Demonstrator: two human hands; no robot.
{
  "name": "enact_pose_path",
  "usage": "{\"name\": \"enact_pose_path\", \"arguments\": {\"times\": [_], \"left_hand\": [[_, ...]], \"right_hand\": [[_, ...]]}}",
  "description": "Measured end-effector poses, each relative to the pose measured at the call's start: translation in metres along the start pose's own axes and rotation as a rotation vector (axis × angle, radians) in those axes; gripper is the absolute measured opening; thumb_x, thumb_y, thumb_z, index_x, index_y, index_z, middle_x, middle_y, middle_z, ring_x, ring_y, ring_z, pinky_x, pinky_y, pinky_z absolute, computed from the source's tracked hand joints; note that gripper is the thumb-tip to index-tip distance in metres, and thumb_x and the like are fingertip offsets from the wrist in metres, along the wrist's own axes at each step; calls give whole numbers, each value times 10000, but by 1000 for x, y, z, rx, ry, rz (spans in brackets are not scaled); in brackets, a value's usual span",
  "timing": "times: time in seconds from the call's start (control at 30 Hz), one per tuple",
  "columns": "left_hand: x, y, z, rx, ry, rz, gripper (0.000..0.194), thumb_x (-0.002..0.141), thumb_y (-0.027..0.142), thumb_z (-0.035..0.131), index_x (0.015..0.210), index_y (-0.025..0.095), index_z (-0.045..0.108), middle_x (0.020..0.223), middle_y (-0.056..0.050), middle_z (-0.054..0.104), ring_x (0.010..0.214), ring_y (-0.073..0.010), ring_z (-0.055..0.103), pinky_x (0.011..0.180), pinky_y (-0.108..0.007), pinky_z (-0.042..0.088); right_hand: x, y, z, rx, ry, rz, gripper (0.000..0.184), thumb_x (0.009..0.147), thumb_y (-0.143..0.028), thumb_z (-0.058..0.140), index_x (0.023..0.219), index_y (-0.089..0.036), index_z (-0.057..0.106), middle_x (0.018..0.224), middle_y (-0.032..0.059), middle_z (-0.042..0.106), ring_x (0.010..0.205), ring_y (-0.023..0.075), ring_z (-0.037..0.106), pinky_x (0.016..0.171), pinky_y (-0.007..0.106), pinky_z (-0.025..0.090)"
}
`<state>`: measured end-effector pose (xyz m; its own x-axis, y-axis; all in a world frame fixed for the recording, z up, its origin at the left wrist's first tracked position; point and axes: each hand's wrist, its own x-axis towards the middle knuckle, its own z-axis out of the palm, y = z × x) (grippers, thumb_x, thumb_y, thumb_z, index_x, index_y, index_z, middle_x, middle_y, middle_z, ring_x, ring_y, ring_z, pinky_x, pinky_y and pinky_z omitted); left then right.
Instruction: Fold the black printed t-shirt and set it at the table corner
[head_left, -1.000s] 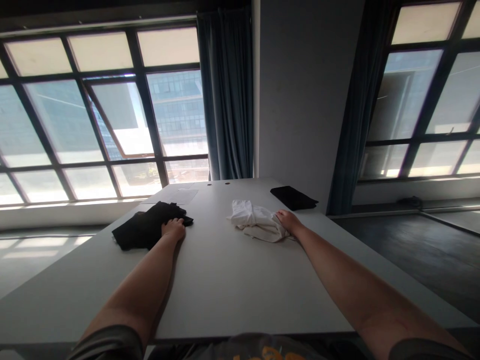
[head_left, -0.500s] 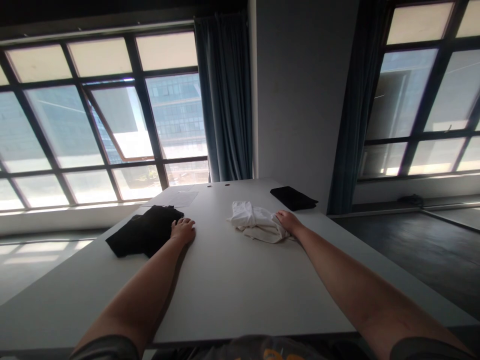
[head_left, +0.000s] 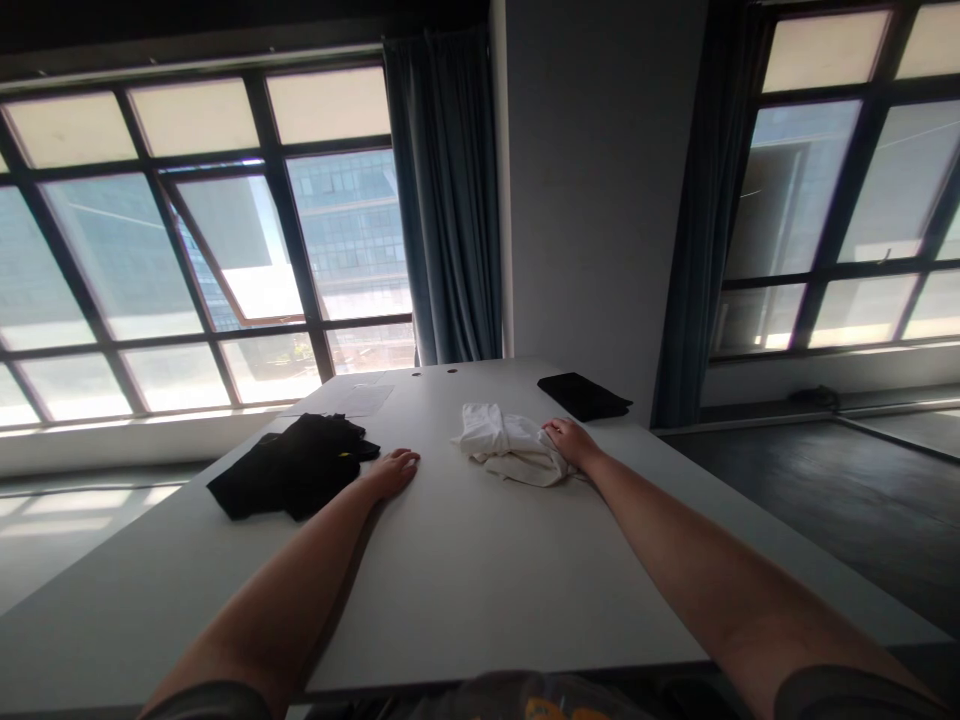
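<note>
Clock read from your seat, 12 straight ahead. White rectangular table carries everything. Loose black cloth heap, between 10 and 11 o'clock: spread unevenly, nothing squared off. Crumpled white cloth bundle, at 12: partly gathered, edges loose; I'd judge this piece mid-handling. Flat black folded cloth, at 1 o'clock, behind the white: neat-edged, looks finished. So one piece tidy, two loose, by my reading.

Your bare right hand, at 1 o'clock, lies against the white bundle's right edge; whether the fingers pinch it, I cannot tell. Your bare left hand, at 11, is empty, fingers extended, just right of the heap.

Hard to make out: the heap's layers, lost in black; the white bundle's underside; what the pale thin sheet at 11 is; your right fingertips; a tiny yellow patch on the heap, unreadable.
</note>
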<state>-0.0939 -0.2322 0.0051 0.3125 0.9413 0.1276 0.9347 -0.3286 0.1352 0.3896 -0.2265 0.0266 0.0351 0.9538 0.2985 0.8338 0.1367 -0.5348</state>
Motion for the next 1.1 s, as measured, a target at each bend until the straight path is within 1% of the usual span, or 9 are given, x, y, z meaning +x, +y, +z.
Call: {"name": "enact_pose_path", "arguments": {"times": [0.03,0.1,0.17,0.27,0.47,0.7,0.9,1.1], "left_hand": [[0,0,0,-2,-2,0,514,1172,375,526,1631,260,727,1747,-109,616,1595,-287,634,1369,-400,476],[0,-1,1,-4,-9,2,523,1175,375,519,1643,255,718,1757,-110,606,1602,-287,626,1376,-403,466],[1,-1,1,-4,-16,2,532,1179,380,512,1657,251,709,1768,-112,595,1612,-288,615,1382,-404,457],[2,-3,3,-1,-20,1,533,1186,395,509,1662,256,705,1775,-110,586,1618,-291,607,1382,-410,455],[6,-8,8,6,-21,-5,531,1196,407,512,1676,270,694,1787,-98,575,1644,-296,581,1398,-413,433],[10,-14,12,-10,-12,9,532,1188,416,528,1665,262,704,1778,-111,583,1633,-320,591,1395,-441,440],[11,-17,14,-28,3,23,523,1175,414,540,1646,272,719,1759,-109,601,1619,-319,606,1384,-435,452],[11,-17,15,-38,10,31,540,1163,407,541,1642,240,728,1749,-139,608,1608,-351,615,1380,-477,464]], "right_hand": [[-1,-1,1,4,1,-28,419,1148,-292,477,1319,-144,830,1474,156,750,1436,209,657,1297,299,450],[-3,-4,2,9,-33,-77,454,1158,-304,465,1395,-151,820,1538,147,730,1510,215,638,1366,314,418],[-7,-7,3,5,-113,-98,477,1172,-344,453,1429,-176,818,1586,129,714,1528,230,648,1359,326,439],[-10,-10,2,2,-206,-82,497,1183,-398,449,1461,-210,814,1611,106,704,1535,255,662,1326,344,472],[-7,-7,1,57,-207,-60,497,1172,-401,466,1465,-184,805,1561,123,733,1492,254,695,1292,349,503],[-2,-2,5,22,-227,-63,543,1173,-445,440,1479,-159,786,1552,126,736,1468,271,696,1281,356,509],[-1,1,6,29,-225,-61,528,1161,-455,443,1454,-198,800,1551,115,738,1455,258,703,1267,354,522],[-4,-2,4,30,-233,-59,544,1169,-456,430,1467,-173,786,1552,127,735,1458,260,696,1272,349,511]]}}
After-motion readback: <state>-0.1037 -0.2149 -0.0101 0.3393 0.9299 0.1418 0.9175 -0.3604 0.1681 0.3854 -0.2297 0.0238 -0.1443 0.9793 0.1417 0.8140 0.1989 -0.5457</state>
